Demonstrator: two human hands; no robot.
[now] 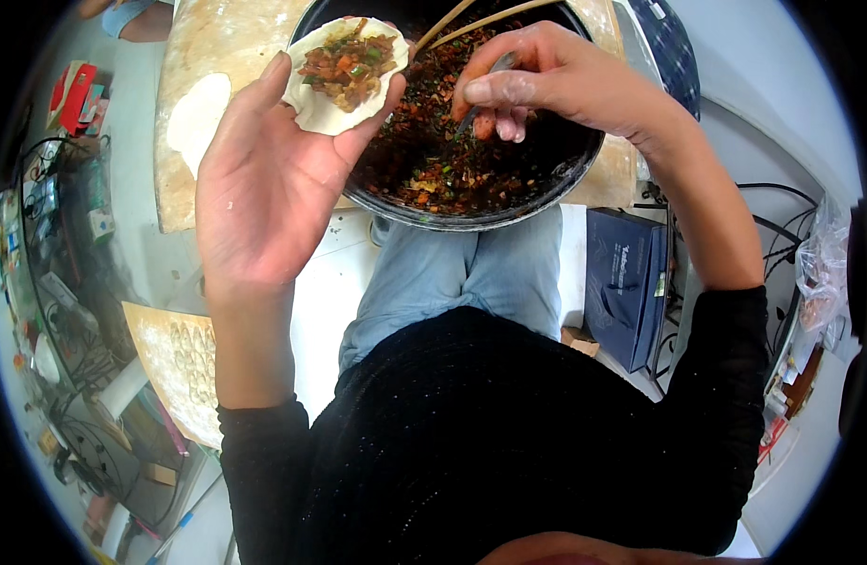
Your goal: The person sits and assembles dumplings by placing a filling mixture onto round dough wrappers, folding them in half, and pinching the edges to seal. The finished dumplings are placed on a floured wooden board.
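My left hand (264, 198), palm up, holds a round dough wrapper (320, 121) by its edge. A mound of chopped filling (349, 67) with orange and green bits lies on the wrapper. In my right hand (546, 78) is a metal spoon (504, 62), pinched between thumb and fingers, pointing down over a large dark bowl (469, 224). Its lower end is partly hidden by the fingers and hard to make out against the dark filling (440, 176) in the bowl. Wooden chopsticks (486, 22) lean in the bowl at the far side.
Flat dough wrappers (200, 120) lie on the floured wooden board (253, 35) at left. Lower left, another board (147, 328) carries rows of small dumplings (193, 353). A dark blue box (624, 282) stands at right beside a metal rack. Another person's leg (144, 20) shows upper left.
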